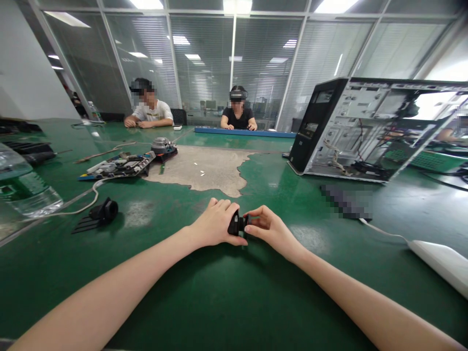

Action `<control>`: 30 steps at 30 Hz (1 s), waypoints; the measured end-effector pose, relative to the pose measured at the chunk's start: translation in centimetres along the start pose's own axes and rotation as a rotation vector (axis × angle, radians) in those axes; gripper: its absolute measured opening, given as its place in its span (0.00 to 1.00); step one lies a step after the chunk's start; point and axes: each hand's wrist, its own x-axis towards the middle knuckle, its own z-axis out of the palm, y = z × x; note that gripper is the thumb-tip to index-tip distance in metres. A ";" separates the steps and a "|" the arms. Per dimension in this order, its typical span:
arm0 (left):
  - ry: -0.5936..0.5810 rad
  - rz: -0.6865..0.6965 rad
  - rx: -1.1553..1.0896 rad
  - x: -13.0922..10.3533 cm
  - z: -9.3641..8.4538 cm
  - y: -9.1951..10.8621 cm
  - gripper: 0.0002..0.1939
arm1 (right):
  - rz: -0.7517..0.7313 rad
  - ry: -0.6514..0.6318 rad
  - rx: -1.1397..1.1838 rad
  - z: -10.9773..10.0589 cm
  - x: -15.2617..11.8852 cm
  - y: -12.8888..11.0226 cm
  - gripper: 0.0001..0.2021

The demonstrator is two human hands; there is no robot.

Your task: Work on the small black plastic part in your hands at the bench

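Just above the green tabletop, my left hand [214, 223] wraps around a small black device [234, 224] whose exact kind I cannot make out. A short neck on its right side leads to a dark round end piece [246, 222]. The thumb and fingers of my right hand [272, 229] pinch that end piece. Much of the device is hidden inside my left palm. Off to the left lies a black part [104, 210] with a round ring and thin flat prongs.
An open computer case [329, 126] stands at right. A blurred dark item [343, 201] and a white box [442, 263] are joined by a cable. A circuit board [120, 165] and a water bottle [27, 183] are at left. Two people sit opposite.
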 end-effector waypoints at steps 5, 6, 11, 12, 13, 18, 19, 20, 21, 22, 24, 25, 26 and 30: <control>0.009 0.007 0.009 0.0 0.2 0.2 0.35 | -0.071 -0.019 -0.049 1.1 0.5 0.0 0.14; 0.011 0.007 0.008 0.0 0.2 0.3 0.35 | -0.075 -0.023 -0.048 1.1 0.6 0.1 0.13; 0.006 0.005 -0.007 0.0 0.3 0.2 0.36 | -0.088 -0.012 -0.040 1.3 0.2 0.4 0.12; 0.004 0.005 -0.008 0.0 0.3 0.1 0.36 | -0.099 -0.006 -0.055 1.3 0.0 0.4 0.12; 0.004 0.004 -0.009 0.0 0.3 0.1 0.36 | -0.114 -0.003 -0.074 1.4 -0.2 0.3 0.12; 0.007 0.007 0.004 0.0 0.2 0.1 0.36 | -0.156 -0.013 -0.130 1.2 -0.8 0.3 0.11; 0.006 0.008 0.006 0.0 0.2 0.1 0.36 | -0.150 -0.017 -0.126 1.2 -0.8 0.4 0.09; 0.005 0.008 0.007 0.1 0.2 0.2 0.35 | -0.142 -0.021 -0.119 1.1 -0.7 0.4 0.08; 0.003 0.007 0.007 0.1 0.2 0.2 0.35 | -0.133 -0.027 -0.107 1.0 -0.6 0.4 0.08; 0.001 0.005 0.007 0.1 0.2 0.2 0.35 | -0.123 -0.036 -0.094 1.0 -0.5 0.5 0.08; -0.001 0.000 0.006 0.1 0.2 0.3 0.35 | -0.110 -0.045 -0.076 0.9 -0.4 0.4 0.09; -0.002 -0.001 0.004 0.1 0.2 0.3 0.35 | -0.106 -0.044 -0.074 0.9 -0.3 0.3 0.10; -0.002 -0.002 0.002 0.1 0.2 0.3 0.35 | -0.104 -0.043 -0.080 1.0 -0.3 0.3 0.11; -0.002 0.001 0.005 0.1 0.2 0.2 0.36 | -0.134 -0.083 -0.140 0.9 -0.5 0.0 0.08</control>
